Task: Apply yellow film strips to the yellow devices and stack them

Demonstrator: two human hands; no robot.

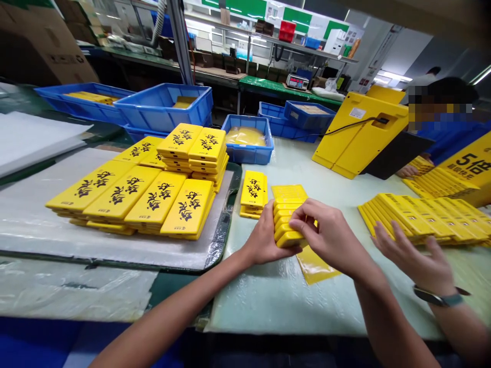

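My left hand (264, 240) is wrapped round a row of several yellow power banks (283, 214), held on edge above the table. Closed over the right side of that row, my right hand (324, 227) presses thumb and fingertips against the nearest ones; its fingers hide their right ends. Below the hands lies a shiny yellow sheet (316, 266). Just behind my left hand, a short pile of yellow power banks (252, 190) with black script sits on the table. To the left, larger piles of power banks (143, 197) rest on a tray lined with white sheet (192, 255).
At right, a co-worker's hand (418, 260) with a wristwatch reaches near a row of leaning yellow packs (425, 217). Another person (445, 128) stands beyond. A yellow display stand (356, 135) with a cable is behind. Blue bins (249, 153) line the table's back.
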